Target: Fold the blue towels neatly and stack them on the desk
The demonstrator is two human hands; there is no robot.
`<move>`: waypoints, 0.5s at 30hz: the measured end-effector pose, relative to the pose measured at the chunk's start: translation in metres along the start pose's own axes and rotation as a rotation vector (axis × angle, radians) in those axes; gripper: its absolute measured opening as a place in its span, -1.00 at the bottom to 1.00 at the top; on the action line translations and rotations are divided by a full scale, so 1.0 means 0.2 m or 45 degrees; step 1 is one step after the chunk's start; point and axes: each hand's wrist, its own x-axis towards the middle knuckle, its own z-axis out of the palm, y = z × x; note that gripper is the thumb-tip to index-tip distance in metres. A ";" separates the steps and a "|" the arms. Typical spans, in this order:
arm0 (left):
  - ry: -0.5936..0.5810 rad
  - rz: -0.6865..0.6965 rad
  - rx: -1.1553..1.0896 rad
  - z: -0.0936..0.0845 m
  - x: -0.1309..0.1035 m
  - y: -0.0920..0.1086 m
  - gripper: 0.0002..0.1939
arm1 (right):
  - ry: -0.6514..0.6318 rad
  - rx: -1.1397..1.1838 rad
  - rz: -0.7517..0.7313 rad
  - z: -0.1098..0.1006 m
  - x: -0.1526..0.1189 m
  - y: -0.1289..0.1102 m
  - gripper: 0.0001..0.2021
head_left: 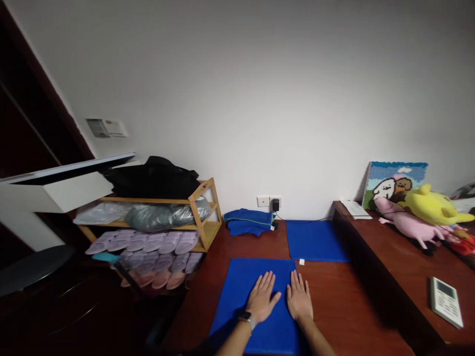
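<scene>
A blue cloth (237, 289) is spread flat on the brown wooden table (345, 306). On its middle lies my left hand (261, 298), palm down, fingers extended and thumb apart, with a watch on the wrist. My right hand (300, 299) rests palm down at the cloth's right edge, fingers stretched out, holding nothing. Behind, a second blue cloth (315, 241) lies flat near the wall, with a small white tag at its front edge. A crumpled blue cloth (249, 221) with green edging sits at the back left of the table.
Left of the table stands a wooden rack (208, 232) with slippers and a black bag (156, 179). A raised surface on the right bears plush toys (430, 205), a picture and a white calculator-like device (446, 301). A black plug (275, 204) with a cable is at the wall.
</scene>
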 end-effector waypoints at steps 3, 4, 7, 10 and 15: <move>0.014 -0.150 0.076 -0.09 -0.14 -0.25 -0.27 | -0.004 0.024 0.017 -0.02 0.00 -0.01 -0.33; 0.014 -0.203 0.102 -0.12 -0.19 -0.33 -0.27 | -0.003 0.031 0.021 -0.02 -0.01 -0.01 -0.33; 0.042 -0.325 0.151 -0.16 -0.30 -0.50 -0.25 | 0.000 0.037 0.030 -0.03 -0.01 -0.01 -0.33; 0.077 -0.376 0.157 -0.17 -0.36 -0.56 -0.23 | -0.004 0.023 0.038 -0.03 -0.02 -0.01 -0.33; 0.106 -0.383 0.141 -0.14 -0.35 -0.56 -0.21 | -0.034 0.008 0.062 -0.03 -0.01 -0.02 -0.33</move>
